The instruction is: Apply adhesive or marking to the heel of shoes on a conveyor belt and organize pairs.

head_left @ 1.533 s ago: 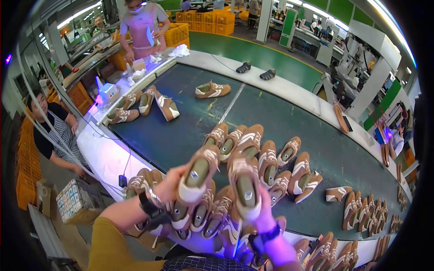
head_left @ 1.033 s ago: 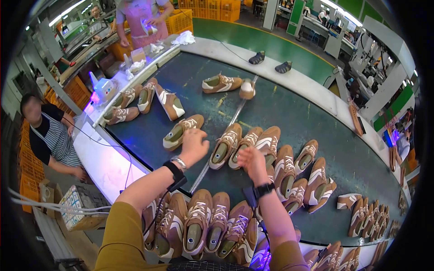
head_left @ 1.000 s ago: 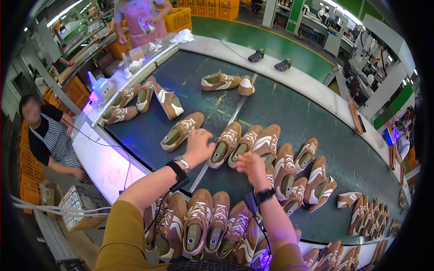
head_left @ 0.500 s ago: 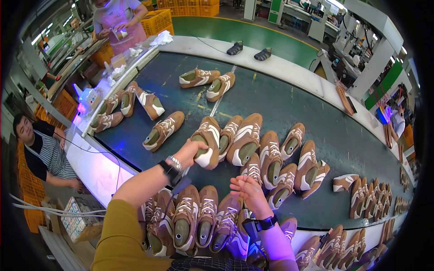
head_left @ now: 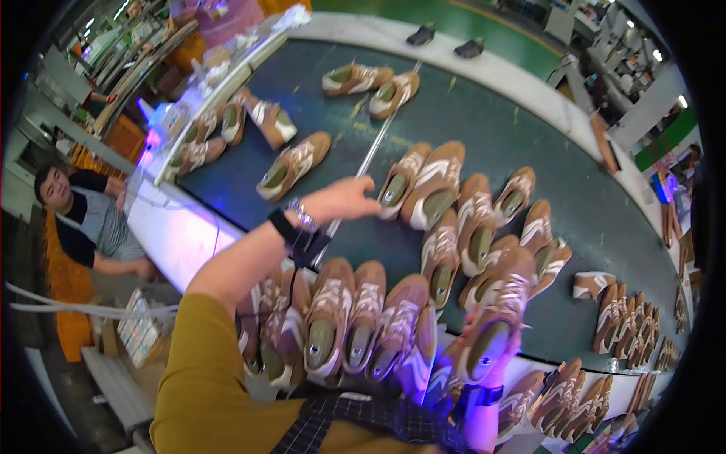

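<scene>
My right hand (head_left: 505, 369) grips a brown sneaker (head_left: 508, 291) with white stripes, toe pointing away and its olive insole showing; fingers wrap both sides of the heel. My left hand (head_left: 344, 200) reaches over the dark green belt (head_left: 363, 242), thumb and fingers apart, holding nothing. Its fingertips are beside the heel of another brown sneaker (head_left: 404, 178); whether they touch is hard to tell. Against that one leans a larger-looking sneaker (head_left: 437, 181). Several more sneakers lie to the right, partly behind the held one. Nearest me, a row of sneakers (head_left: 329, 318) stands along the belt's edge.
A far pair of sneakers (head_left: 395, 94) and a single one (head_left: 295, 165) lie further left. Two dark shoes (head_left: 469, 48) sit on the white rim. A cable (head_left: 295, 303) hangs by my left wrist. A co-worker in a striped apron (head_left: 110, 227) is at the left.
A sneaker held in my left hand has left it; my right hand, empty before, now holds one near me. My left hand has moved up and right. The view has tilted downward.
</scene>
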### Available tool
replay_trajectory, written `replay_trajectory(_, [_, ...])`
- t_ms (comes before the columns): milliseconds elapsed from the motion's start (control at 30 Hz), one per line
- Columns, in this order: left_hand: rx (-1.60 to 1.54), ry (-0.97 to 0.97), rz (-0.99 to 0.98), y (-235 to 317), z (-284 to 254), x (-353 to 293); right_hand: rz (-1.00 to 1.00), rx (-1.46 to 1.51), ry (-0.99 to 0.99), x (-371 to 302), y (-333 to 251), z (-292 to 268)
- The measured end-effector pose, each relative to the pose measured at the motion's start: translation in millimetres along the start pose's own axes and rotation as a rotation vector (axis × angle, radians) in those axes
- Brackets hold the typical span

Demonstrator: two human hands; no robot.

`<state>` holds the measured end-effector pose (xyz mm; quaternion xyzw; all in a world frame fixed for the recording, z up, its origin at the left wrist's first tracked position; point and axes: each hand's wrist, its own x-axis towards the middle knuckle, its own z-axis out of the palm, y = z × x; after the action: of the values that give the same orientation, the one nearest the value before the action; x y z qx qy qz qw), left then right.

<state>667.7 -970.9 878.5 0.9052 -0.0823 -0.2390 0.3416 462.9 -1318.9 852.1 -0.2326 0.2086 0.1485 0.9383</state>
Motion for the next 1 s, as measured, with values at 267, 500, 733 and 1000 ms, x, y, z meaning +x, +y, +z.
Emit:
replay_trajectory(267, [0.163,-0.436,-0.331,-33,51,-47,-0.124,-0.027,-0.015,-48,-11,-44])
replay_trajectory(500, [-0.498,-0.137,-0.572,-26,81,-73,-0.003,0.099,-0.193,-61,3,-42])
replay_trajectory(733, [-0.454,-0.030,-0.174,40,108,-120,0.105,0.140,-0.302,-76,-2,-33])
replay_trajectory(1000, [-0.828,-0.078,-0.167,52,121,-162,0.173,0.046,-0.279,-80,-7,-47])
